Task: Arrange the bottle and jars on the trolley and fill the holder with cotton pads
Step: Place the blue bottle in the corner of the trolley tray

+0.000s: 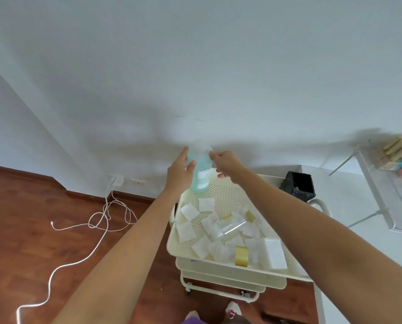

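Note:
A clear bottle (201, 170) of pale blue-green liquid with a white label stands upright at the far left corner of the cream trolley's top tray (172, 239). My left hand (181, 169) is wrapped around its left side. My right hand (225, 163) hovers at its right side, fingertips near the bottle's shoulder, fingers apart. Several white square cotton pads (189, 212) lie scattered over the perforated tray. A clear plastic holder (232, 226) lies tipped on its side among them. A gold-lidded jar (241, 256) sits near the tray's front edge, two smaller gold-topped jars (250, 215) further back.
A white charging cable (94, 228) trails over the wooden floor at left, plugged into a wall socket (117, 181). A black bin (299, 185) sits behind the trolley on a white surface. A clear rack (391, 183) with wooden blocks stands at right. My feet show below the trolley.

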`<state>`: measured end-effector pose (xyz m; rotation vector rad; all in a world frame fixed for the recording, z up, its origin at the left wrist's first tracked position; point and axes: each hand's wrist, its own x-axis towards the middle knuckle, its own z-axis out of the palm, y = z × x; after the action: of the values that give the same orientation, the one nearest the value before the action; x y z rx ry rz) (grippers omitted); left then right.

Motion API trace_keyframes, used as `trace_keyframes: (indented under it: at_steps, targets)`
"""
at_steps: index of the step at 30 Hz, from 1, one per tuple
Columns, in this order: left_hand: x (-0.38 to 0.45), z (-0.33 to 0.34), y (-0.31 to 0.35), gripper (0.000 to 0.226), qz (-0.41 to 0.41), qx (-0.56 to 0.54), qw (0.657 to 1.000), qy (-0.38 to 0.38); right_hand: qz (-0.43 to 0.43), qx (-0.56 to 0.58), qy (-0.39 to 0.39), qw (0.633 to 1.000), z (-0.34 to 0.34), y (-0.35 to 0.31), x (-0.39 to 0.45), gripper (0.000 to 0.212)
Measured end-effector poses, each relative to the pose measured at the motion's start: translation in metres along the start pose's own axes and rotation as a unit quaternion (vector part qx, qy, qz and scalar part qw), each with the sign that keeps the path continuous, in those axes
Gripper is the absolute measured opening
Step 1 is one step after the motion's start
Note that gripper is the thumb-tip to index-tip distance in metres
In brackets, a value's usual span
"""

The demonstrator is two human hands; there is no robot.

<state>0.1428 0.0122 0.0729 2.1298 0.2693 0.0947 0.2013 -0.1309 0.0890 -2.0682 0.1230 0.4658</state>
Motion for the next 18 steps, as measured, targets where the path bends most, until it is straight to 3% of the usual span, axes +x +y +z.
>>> trace_keyframes:
  at_steps: [4, 11, 13, 15, 16, 18]
  targets:
    - [0.015, 0.007, 0.008, 0.053, -0.024, 0.022, 0.999, 0.012, -0.001, -0.013, -0.038, 0.999, -0.009, -0.005, 0.011, 0.045]
    - [0.013, 0.025, 0.0, 0.056, -0.029, 0.043, 0.997, 0.051, -0.034, -0.051, -0.18, 0.982, -0.034, 0.015, 0.011, 0.047]
    - [-0.001, 0.035, -0.004, 0.059, -0.02, 0.04, 0.995, 0.093, -0.049, -0.101, -0.168, 0.979, -0.044, 0.035, 0.009, 0.051]
    - [-0.026, 0.052, -0.01, 0.054, -0.008, 0.038, 0.993, 0.114, -0.074, -0.237, -0.127, 0.96, -0.056, 0.063, 0.004, 0.052]
    - [-0.038, 0.062, -0.017, 0.052, -0.008, 0.048, 0.995, 0.09, -0.078, -0.299, -0.114, 0.944, -0.06, 0.08, -0.001, 0.051]
    - [-0.06, 0.08, -0.034, 0.054, -0.037, 0.082, 0.995, -0.033, -0.053, -0.364, -0.11, 0.923, -0.066, 0.117, -0.011, 0.049]
